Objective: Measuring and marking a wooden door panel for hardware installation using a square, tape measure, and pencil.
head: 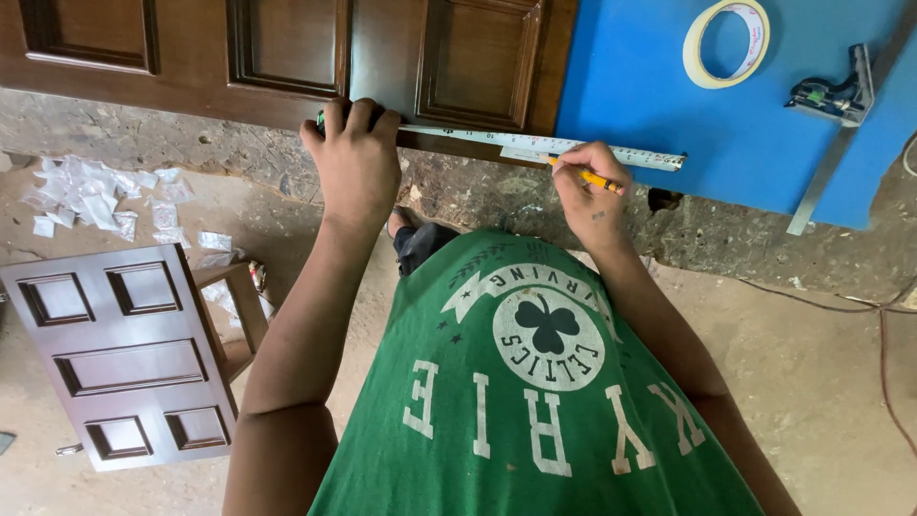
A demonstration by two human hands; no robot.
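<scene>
A dark brown panelled door [287, 57] lies flat in front of me, its near edge running left to right. My left hand [355, 158] grips a tape measure case against that edge. The white tape blade [564, 145] stretches rightward along the edge to the blue surface [669, 105]. My right hand [592, 191] holds a yellow pencil [585, 176] with its tip at the blade, about the middle of its length.
A roll of masking tape [728, 43] and a combination square [841, 105] lie on the blue surface. A smaller panelled door piece [124, 354] rests on a stool at lower left. Torn white paper scraps [95, 191] litter the dirt floor. Cables [884, 334] run at right.
</scene>
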